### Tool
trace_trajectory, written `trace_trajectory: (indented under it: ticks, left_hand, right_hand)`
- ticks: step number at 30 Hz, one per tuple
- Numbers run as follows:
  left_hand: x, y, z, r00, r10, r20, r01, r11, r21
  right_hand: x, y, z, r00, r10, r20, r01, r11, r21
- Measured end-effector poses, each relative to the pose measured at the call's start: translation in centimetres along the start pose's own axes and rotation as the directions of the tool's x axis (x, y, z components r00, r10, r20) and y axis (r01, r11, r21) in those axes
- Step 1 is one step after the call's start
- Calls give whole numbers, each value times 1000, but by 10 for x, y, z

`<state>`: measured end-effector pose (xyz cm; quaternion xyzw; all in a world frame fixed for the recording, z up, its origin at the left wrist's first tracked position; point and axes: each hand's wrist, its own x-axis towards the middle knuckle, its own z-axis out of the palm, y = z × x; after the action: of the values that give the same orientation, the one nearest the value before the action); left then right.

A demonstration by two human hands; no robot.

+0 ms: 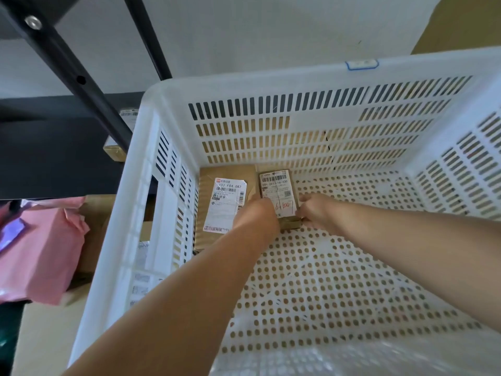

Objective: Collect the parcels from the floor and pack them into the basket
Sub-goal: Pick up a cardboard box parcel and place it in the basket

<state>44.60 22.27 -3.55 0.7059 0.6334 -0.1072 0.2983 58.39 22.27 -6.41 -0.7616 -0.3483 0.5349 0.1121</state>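
We look down into a white plastic basket (pixel 339 294) with a floor full of round holes. Both our bare forearms cross its near rim and go to its far left corner.

Our left hand (pixel 257 213) lies at the left near edge of the small parcel (pixel 278 189). The back of the hand hides its fingers, so we cannot tell if they hold the parcel or only touch it. Our right hand (pixel 315 210) is at the right near corner of the same parcel. Its thumb lies against the right edge and its curled fingers (pixel 307 216) are at the near corner, so this hand grips the small parcel.

The small parcel is a brown carton with a white label and red handwriting. It rests on the basket floor, close to the far wall. Just beside it on the left, in the far left corner of the basket, the large parcel (pixel 217 240) lies flat, also with a white label on top.

Outside the basket, to its left, we see a pink bag (pixel 40 253) lying on a cardboard box (pixel 95 213). Behind the far left corner of the basket a black frame (pixel 67 63) stands before a pale wall (pixel 244 28).
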Motion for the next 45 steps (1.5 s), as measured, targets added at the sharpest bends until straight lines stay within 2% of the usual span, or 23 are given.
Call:
trace_trajectory:
  ticks: [4, 5, 7, 9, 11, 13, 16, 18, 21, 23, 25, 28, 30, 34, 36, 38, 41, 45]
  left_hand:
    - [0, -3, 1, 999, 33, -34, -34, 999, -17]
    - [-1, -4, -2, 998, 65, -24, -65, 998, -10]
    - [-2, -6, -8, 992, 124, -22, -124, 992, 9]
    - [-7, -8, -16, 991, 126, -44, -125, 992, 24]
    - [-18, -12, -25, 991, 105, -84, -107, 994, -21]
    - [-29, -16, -35, 987, 81, -136, -94, 992, -89]
    - [-53, -20, -56, 972, 53, -227, -102, 973, -209]
    - [-69, -20, -75, 946, 87, -313, -169, 955, -245]
    - [-102, -29, -103, 872, 128, -472, -280, 922, -268]
    - [-126, -46, -119, 809, 109, -577, -312, 913, -264]
    - [-149, -72, -128, 767, 62, -639, -291, 921, -260]
    - [-182, -117, -131, 741, -14, -671, -219, 940, -260]
    - [-207, -148, -127, 732, -62, -679, -167, 949, -266]
    - [-236, -195, -115, 730, -220, -647, -34, 934, -356]
    - [-248, -216, -105, 725, -281, -628, -21, 904, -428]
    - [-260, -241, -92, 727, -329, -603, -7, 874, -486]
    - [-272, -281, -71, 701, -431, -568, 107, 851, -514]
    - [-271, -318, -46, 717, -560, -415, 260, 767, -586]
  right_hand:
    - [-7, -3, 3, 996, 10, 88, 0, 994, -106]
    - [-9, -5, 2, 998, 14, 68, 1, 977, -214]
    - [-15, -13, 0, 997, -71, -16, 58, 908, -415]
    - [-20, -22, -4, 993, -112, -42, 76, 862, -501]
    - [-30, -31, -10, 992, -121, -27, 88, 840, -536]
    - [-40, -40, -21, 980, -196, 24, 179, 830, -528]
    - [-66, -53, -38, 958, -285, 24, 253, 803, -540]
    - [-85, -64, -47, 952, -307, 16, 274, 824, -496]
    - [-125, -85, -50, 947, -321, 8, 314, 919, -238]
    - [-158, -95, -44, 929, -369, 9, 366, 916, -168]
    - [-191, -102, -33, 901, -434, 27, 429, 878, -212]
    - [-236, -110, -9, 850, -527, 5, 497, 798, -340]
    - [-264, -116, 14, 818, -575, -21, 542, 782, -307]
    - [-304, -131, 72, 770, -632, -91, 624, 775, -102]
    - [-317, -136, 110, 763, -638, -98, 642, 767, 1]
    - [-328, -138, 153, 768, -635, -88, 640, 764, 81]
    - [-332, -135, 211, 794, -604, -64, 605, 779, 163]
    - [-313, -105, 281, 862, -505, 48, 491, 854, 169]
